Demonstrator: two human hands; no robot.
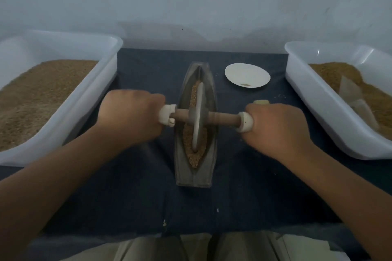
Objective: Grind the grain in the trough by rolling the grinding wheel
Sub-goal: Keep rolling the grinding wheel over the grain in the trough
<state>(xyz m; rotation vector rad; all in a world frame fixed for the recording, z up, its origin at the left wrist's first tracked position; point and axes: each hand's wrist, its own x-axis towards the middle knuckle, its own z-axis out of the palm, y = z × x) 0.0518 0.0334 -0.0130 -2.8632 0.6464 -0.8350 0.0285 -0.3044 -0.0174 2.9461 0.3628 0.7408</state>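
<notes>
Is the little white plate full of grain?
No, the plate is nearly bare, with only a few specks near its front edge.

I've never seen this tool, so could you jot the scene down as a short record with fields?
Trough: grey boat-shaped trough holding brown grain
Tool: grey disc-shaped grinding wheel on a wooden axle, standing in that trough
Left hand: grips the axle's left white end
Right hand: grips its right white end
Sides: white plastic tubs of grain, left and right
Plate: small round white plate, beyond the right hand
Surface: dark blue cloth
</notes>
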